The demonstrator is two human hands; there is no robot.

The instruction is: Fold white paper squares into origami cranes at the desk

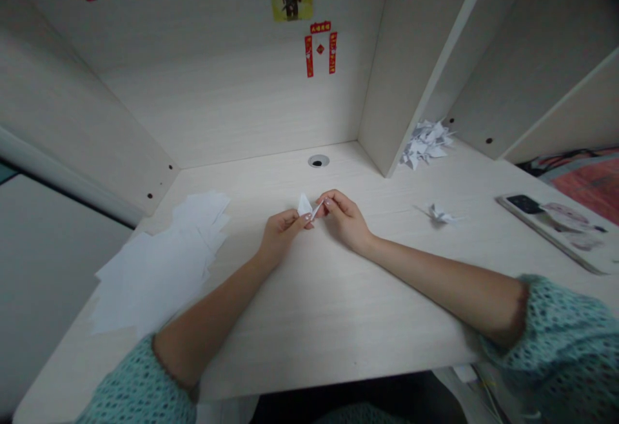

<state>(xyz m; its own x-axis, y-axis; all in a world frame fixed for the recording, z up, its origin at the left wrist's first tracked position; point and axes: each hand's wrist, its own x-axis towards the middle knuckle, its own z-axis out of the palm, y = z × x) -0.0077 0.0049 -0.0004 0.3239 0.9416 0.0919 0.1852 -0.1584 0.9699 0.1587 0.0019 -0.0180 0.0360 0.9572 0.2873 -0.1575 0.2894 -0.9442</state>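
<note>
Between my two hands, above the middle of the desk, is a small white folded paper piece (pixel 304 205) with pointed flaps. My left hand (pixel 283 234) pinches its lower left side between thumb and fingers. On the other side, my right hand (pixel 345 218) has its thumb and forefinger closed on a narrow point of the same paper. Parts of the paper are hidden behind the fingers. To the right of my right hand lies a finished-looking folded paper crane (pixel 440 215).
Loose white paper sheets (pixel 159 269) spread over the desk's left side. A heap of folded white paper (pixel 426 144) sits behind the upright divider (pixel 411 57). A phone (pixel 556 227) lies at the right, near red fabric (pixel 585 182). A round cable hole (pixel 318 161) is at the back.
</note>
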